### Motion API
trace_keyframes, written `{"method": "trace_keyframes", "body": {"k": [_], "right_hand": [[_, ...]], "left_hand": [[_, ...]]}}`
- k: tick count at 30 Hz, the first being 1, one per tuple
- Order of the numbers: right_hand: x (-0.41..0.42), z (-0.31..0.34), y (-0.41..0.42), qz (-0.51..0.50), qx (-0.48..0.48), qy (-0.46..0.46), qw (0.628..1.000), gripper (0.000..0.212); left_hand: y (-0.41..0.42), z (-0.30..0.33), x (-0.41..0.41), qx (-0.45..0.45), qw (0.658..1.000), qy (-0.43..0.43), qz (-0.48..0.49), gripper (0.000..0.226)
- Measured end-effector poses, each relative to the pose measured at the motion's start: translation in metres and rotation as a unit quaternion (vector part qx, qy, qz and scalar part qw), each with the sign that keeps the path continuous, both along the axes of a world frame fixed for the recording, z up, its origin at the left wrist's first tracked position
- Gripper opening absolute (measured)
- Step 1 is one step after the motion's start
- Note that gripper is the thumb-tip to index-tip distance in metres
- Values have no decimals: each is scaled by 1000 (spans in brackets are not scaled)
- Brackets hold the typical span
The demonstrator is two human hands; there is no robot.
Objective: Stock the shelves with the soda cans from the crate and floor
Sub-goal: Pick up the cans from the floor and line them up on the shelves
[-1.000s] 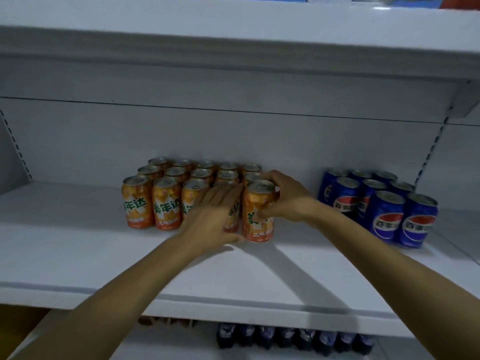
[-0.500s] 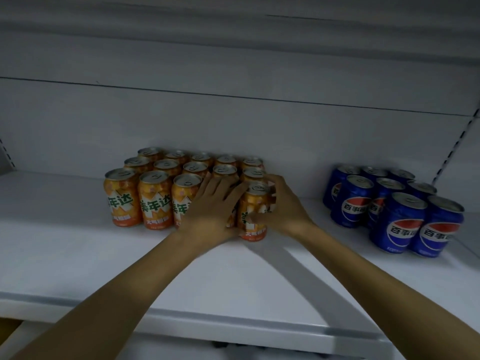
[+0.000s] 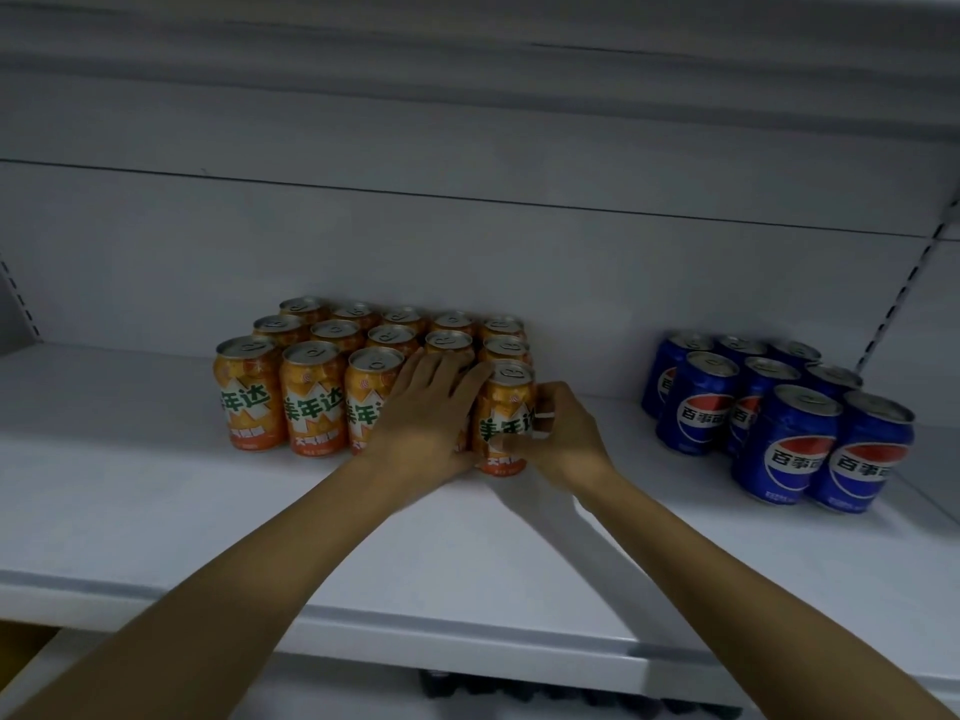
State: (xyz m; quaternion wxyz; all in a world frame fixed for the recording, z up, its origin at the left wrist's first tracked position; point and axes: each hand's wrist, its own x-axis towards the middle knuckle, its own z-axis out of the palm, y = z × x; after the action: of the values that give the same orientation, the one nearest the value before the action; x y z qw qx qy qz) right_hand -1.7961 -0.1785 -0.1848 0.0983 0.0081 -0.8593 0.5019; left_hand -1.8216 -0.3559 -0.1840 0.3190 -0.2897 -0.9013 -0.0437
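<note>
Several orange soda cans (image 3: 311,397) stand in a tight block at the back of the white shelf (image 3: 156,511). My right hand (image 3: 558,439) curls round the front right orange can (image 3: 506,402), thumb across its label. My left hand (image 3: 428,413) lies flat with straight fingers against the front-row can beside it, which it mostly hides. Both cans stand upright on the shelf. The crate and the floor are out of view.
Several blue Pepsi cans (image 3: 789,439) stand in a group on the shelf's right. A slotted upright (image 3: 904,283) runs up the back right corner. Dark cans (image 3: 545,691) show on the shelf below. Another shelf (image 3: 467,54) overhangs above.
The camera has tipped down and moved closer. My right hand has shifted round the front right can, turning its label forward. My left hand stays flat on the neighbouring can.
</note>
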Motion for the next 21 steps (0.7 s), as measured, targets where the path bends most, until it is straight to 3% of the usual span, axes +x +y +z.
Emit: {"method": "trace_keyframes", "body": {"k": [4, 8, 12, 21], "right_hand": [[4, 9, -4, -8, 25, -21, 999, 66], [25, 19, -3, -13, 102, -33, 994, 87], [81, 17, 5, -31, 189, -8, 981, 95], [298, -43, 48, -130, 274, -38, 952, 83]], "left_hand": [[-2, 19, 8, -55, 997, -53, 12, 102], [-8, 47, 36, -91, 991, -99, 22, 112], [-11, 49, 84, -91, 994, -62, -14, 103], [12, -29, 207, -82, 967, -124, -207, 85]]}}
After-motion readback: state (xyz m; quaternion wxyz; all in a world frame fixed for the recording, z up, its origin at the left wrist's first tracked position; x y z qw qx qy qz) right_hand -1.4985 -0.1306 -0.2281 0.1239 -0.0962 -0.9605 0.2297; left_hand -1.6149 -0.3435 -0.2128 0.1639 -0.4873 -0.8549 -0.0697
